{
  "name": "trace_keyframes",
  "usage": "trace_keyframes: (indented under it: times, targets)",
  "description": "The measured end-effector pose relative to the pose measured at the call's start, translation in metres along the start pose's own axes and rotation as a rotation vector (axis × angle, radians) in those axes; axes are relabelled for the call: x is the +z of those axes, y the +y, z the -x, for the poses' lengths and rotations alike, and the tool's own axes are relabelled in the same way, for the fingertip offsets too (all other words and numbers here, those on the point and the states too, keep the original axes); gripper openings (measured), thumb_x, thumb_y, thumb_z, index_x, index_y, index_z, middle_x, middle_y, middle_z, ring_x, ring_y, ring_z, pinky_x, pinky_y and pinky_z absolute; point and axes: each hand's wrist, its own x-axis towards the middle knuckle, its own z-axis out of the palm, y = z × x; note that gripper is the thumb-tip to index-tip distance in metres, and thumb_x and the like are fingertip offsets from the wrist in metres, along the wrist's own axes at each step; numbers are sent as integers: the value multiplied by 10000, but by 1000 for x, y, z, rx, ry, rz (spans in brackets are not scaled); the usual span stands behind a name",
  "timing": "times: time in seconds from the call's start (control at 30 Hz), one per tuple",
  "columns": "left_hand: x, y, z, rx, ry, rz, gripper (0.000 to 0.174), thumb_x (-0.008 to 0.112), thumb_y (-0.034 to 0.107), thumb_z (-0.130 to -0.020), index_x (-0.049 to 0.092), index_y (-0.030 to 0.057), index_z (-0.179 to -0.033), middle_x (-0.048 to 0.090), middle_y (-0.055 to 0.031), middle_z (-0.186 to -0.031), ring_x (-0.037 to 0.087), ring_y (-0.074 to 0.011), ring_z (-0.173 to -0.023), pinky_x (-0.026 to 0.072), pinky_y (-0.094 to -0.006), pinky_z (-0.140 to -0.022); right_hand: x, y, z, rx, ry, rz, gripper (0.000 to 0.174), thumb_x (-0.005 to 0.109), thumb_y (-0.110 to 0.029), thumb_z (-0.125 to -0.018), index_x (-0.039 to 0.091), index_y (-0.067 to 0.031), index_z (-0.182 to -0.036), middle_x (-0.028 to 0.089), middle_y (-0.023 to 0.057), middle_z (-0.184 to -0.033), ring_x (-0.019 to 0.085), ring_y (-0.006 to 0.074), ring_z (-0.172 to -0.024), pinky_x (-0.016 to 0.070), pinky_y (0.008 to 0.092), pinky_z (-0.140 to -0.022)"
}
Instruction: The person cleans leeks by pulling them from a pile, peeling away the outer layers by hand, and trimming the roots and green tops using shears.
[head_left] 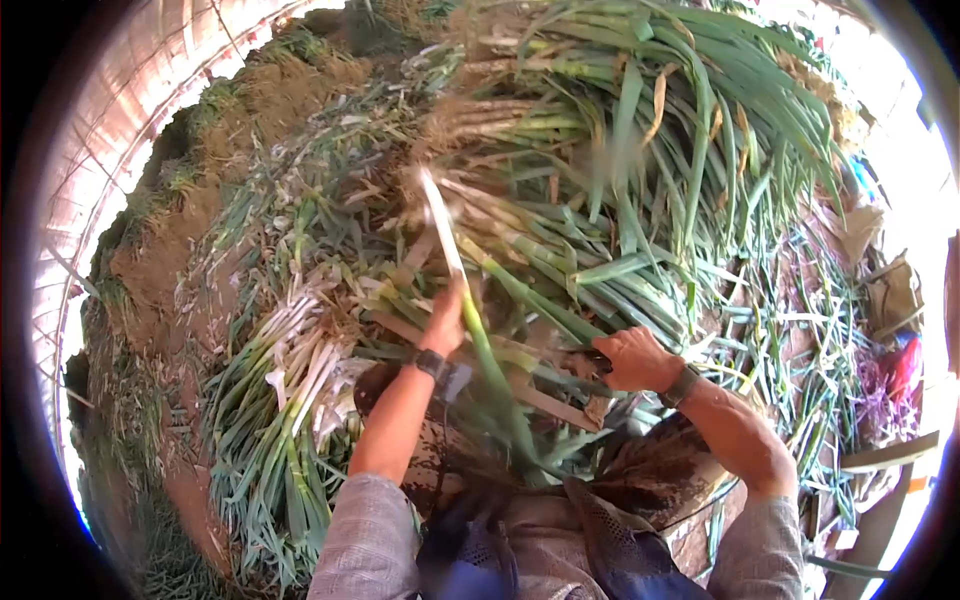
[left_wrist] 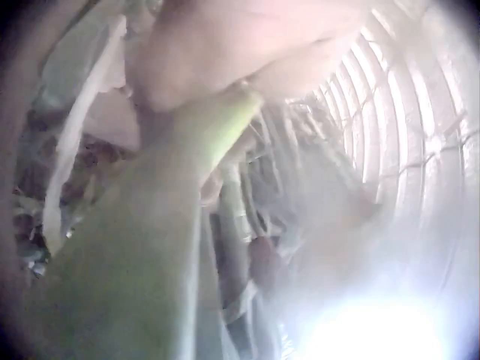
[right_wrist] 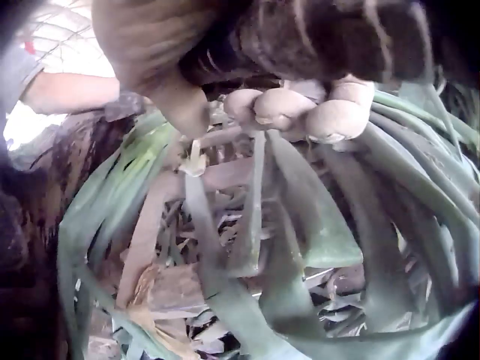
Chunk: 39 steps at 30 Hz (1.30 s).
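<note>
The left hand [head_left: 445, 322] grips a long green onion [head_left: 482, 340], its white root end pointing up and its leaves hanging toward the lap. In the left wrist view, blurred fingers [left_wrist: 240, 56] lie over a broad green leaf [left_wrist: 142, 255]. The right hand [head_left: 637, 360] is curled beside the lower leaves, a dark object at its fingers. Seen from the right wrist, curled fingers [right_wrist: 300, 114] lie under a dark, banded object [right_wrist: 322, 37], like a wrapped handle; its far end is hidden. Green leaves [right_wrist: 315, 217] hang below these fingers.
A large heap of green onions [head_left: 600, 130] lies ahead and to the right. Another bunch [head_left: 290, 400] lies at the left, roots upward. Leaf scraps and soil [head_left: 190, 240] cover the ground around. Wooden strips [head_left: 550, 405] lie before the lap; a red item [head_left: 903, 370] is far right.
</note>
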Motion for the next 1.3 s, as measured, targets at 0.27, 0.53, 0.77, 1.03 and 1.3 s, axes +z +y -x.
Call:
trace_keyframes:
  times: [0.27,0.53,0.77,1.03,1.3]
  targets:
    - [13,15,0,108,-201,370,415,536,571,-932,500,157,-923,502,-1,-737,535,-191,-748,528,-427,-625,9,-21,-2,25,114,18,375,644,-185,-704,596,-44,-1048,668,156,-855,649,356,-876,492,459,-729]
    - [8,1,-22,123,-59,464,375,552,515,-942,539,140,-943,546,-21,-776,588,-221,-781,560,-444,-662,15,-25,-4,23,93,26,344,638,-171,-701,605,-44,-1019,677,158,-835,660,357,-804,511,457,-709]
    - [15,-13,-32,112,1,384,384,588,498,-928,573,122,-1002,590,-32,-835,611,-215,-787,554,-403,-688,11,-29,-9,98,44,5,304,638,-192,-707,636,-41,-970,677,189,-842,660,368,-817,514,458,-728]
    - [-3,-41,-42,15,197,-388,528,475,522,-973,576,50,-1187,578,-44,-964,546,-201,-881,439,-367,-771,23,-18,-14,117,32,10,303,639,-225,-699,639,-37,-937,674,208,-857,655,383,-832,507,469,-752]
    - [-27,-17,25,-110,-119,-722,694,646,323,-929,368,-77,-1423,505,-189,-1323,512,-254,-1186,441,-379,-952,13,-24,-15,148,-151,-68,340,639,-241,-711,654,-31,-978,672,201,-896,653,371,-890,513,453,-797]
